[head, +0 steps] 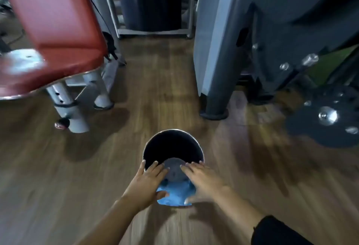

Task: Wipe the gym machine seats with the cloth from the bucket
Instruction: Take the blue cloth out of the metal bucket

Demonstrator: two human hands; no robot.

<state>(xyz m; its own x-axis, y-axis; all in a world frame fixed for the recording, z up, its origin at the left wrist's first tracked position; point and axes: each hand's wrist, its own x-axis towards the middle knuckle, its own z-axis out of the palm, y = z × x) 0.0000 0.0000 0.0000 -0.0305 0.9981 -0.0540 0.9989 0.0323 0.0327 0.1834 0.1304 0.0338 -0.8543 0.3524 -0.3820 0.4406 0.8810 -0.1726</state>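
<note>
Left hand (149, 180) and right hand (202, 180) over the bucket (172, 131) mouth, fingers spread, gripping nothing. Blue cloth (174, 194) bunched inside at the near side (blurred). Likely soft, light, maybe wet: pinch a raised fold. Red seat (58, 31) far left.

Both hands (149, 181) (202, 181) spread over bucket (172, 138); blue cloth (174, 194) inside.
</note>
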